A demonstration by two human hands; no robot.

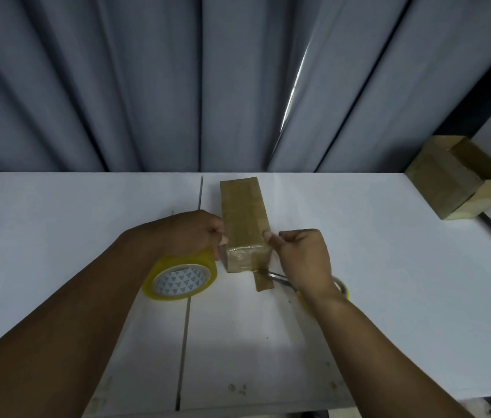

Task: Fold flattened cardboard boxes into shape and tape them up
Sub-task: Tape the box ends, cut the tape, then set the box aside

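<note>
Box [244,218] folded, near end taped, lying mid-bench [359,267]. Left hand [191,233] and right hand [301,254]: grips curled, clamping near end from both sides, likely smoothing tape. Next probably: tape roll [179,280], scissors [277,276] for any seam still open.

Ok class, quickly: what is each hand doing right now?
Left hand: fingers curled against the box on its left side; grip cannot be told.
Right hand: pinches the box's right edge.

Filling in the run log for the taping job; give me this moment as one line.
taping cardboard box | left hand grips tape roll | right hand pinches box's right edge | scissors under right hand
</note>
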